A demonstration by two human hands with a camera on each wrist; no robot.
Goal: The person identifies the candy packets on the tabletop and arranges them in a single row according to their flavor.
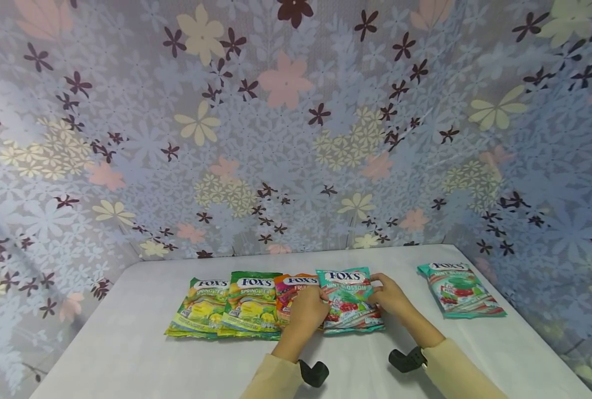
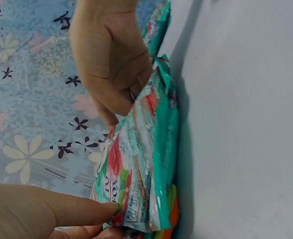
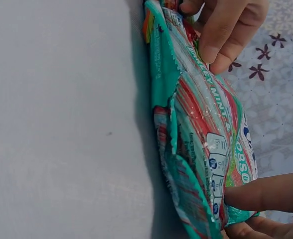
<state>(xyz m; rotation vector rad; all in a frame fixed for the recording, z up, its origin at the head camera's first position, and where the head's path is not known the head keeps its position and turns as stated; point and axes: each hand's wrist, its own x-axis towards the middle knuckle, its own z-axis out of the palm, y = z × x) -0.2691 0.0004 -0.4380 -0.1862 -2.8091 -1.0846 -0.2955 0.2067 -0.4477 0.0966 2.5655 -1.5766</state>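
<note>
A teal and red candy bag lettered Fox's Mint Blossom (image 1: 348, 307) is held between both hands, its lower edge at the white table. My left hand (image 1: 306, 307) pinches its left side, thumb on the printed front in the left wrist view. At the right side my right hand (image 1: 392, 297) grips the edge, the thumb (image 3: 261, 194) on the front and fingers behind. Just left of it, an orange Fox's fruit bag (image 1: 283, 293) is partly covered by my left hand and the teal bag.
Two green and yellow Fox's Spring Tea bags, one (image 1: 253, 307) beside the orange bag and another (image 1: 201, 310) farther left, overlap in the row. A second teal Mint Blossom bag (image 1: 463, 291) lies apart at the right. Flowered cloth (image 1: 286, 138) hangs behind the white table (image 1: 126, 343).
</note>
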